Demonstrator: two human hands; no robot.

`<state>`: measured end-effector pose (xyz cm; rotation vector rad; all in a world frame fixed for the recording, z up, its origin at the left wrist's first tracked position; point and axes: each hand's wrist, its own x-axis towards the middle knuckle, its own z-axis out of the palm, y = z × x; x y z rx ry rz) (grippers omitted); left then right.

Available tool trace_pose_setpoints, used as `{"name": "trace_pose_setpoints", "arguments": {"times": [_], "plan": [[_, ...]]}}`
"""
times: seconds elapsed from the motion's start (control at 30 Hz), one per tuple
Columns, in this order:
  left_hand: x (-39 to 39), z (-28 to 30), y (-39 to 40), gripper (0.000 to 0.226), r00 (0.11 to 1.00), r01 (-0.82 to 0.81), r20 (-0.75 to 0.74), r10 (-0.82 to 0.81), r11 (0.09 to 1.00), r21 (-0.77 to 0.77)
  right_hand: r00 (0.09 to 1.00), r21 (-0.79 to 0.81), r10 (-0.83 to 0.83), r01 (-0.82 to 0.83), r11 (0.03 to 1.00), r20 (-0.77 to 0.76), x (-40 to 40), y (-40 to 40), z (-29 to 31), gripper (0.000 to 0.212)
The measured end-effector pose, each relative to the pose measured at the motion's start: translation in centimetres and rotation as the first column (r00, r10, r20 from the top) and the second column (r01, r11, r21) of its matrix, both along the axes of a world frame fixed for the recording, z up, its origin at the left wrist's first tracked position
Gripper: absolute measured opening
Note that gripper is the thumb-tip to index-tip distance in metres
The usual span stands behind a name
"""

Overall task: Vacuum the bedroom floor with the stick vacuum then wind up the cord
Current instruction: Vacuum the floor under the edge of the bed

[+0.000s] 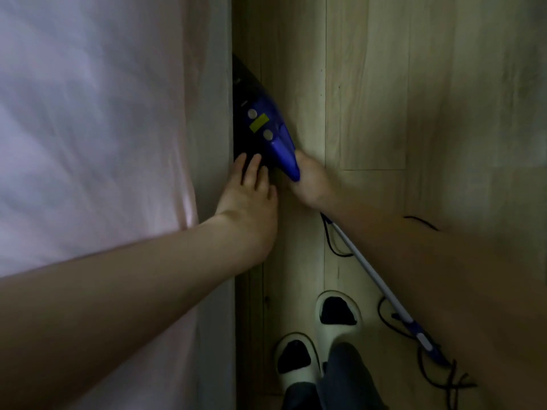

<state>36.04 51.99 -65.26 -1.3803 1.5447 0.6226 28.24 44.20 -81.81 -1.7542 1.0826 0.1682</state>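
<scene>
1. Nearest on the pale wood-plank floor (370,84): two white slippers (337,315), a black cord (393,324) looping rightward.
2. Farther, one stick vacuum (266,125), blue, its body partly under the bed's pink sheet (88,113) at left.
3. Left hand (251,199), fingers straight, touches its body; right hand (307,182) clamps its handle.

Vacuum body (266,125) lies on floor (414,113) against bed (88,113) at left. Left hand (248,199) beside it, right hand (307,184) behind (gripping). Cord (393,324) and slippers (337,312) nearer the viewer.
</scene>
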Motion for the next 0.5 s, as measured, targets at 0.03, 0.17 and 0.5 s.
{"name": "trace_pose_setpoints", "arguments": {"times": [0.03,0.17,0.5], "plan": [[0.0,-0.1,0.3,0.072,0.999,0.023,0.022,-0.024,0.998,0.055,1.000,0.002,0.017,-0.017,1.000,-0.004,-1.3,0.4,-0.3,0.041],[0.6,-0.3,0.7,0.073,0.994,0.048,0.094,-0.058,0.993,0.111,0.999,0.004,0.031,-0.031,1.000,0.019,-6.3,2.0,-0.2,0.037],[-5.5,-7.6,-1.3,0.076,0.173,-0.983,-0.588,0.790,0.175,-0.054,0.972,0.100,-0.176,0.193,0.976,-0.156,-13.6,5.4,-1.2,0.063]]}}
